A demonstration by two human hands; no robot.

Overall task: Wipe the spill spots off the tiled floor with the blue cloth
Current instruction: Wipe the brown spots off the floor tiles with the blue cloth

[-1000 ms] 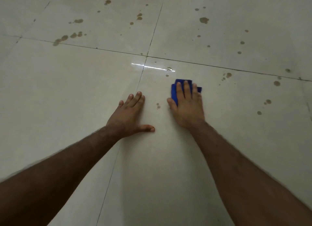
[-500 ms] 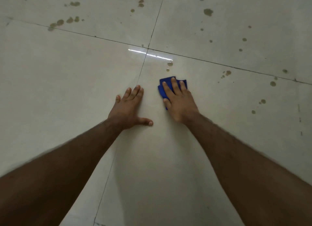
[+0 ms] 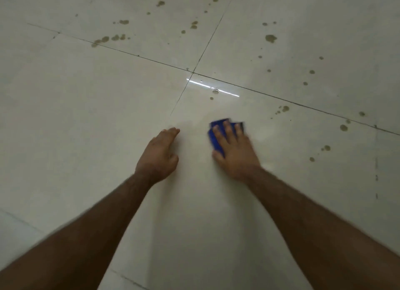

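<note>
Our right hand [image 3: 234, 153] presses spread fingers on the blue cloth [image 3: 215, 138] at frame centre. Our left hand [image 3: 159, 157] looks blurred, fingers seemingly together; spill spots [image 3: 270, 38] dot the upper frame.

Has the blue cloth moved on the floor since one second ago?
Yes. The blue cloth under the right hand slid toward the person, farther from the crossing of tile joints.
</note>
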